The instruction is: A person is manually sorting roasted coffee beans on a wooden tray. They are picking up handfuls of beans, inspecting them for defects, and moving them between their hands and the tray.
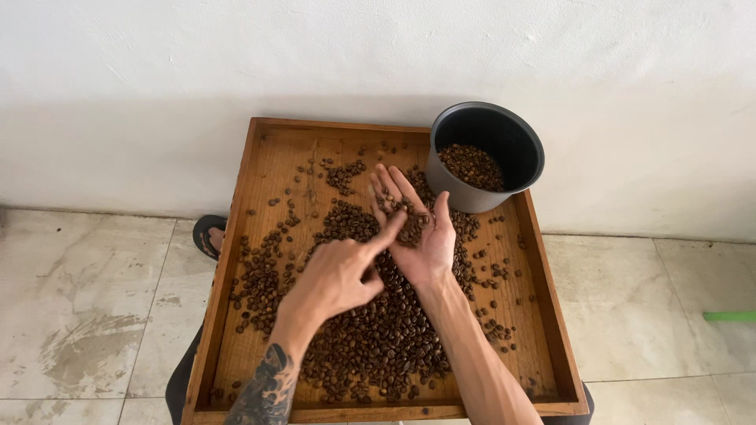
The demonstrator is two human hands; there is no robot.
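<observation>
From the head view, we hold our right hand (417, 228) palm up over the wooden tray (260, 149), fingers spread and flat, with a small heap of coffee beans (409, 224) lying in the palm and along the finger bases. Our left hand (335, 279) crosses in from the left, its index finger extended and touching those beans at the palm's edge, the other fingers curled in. More beans lie scattered on the tray beneath. A dark pot (488, 153) with beans stands on the tray's far right corner.
</observation>
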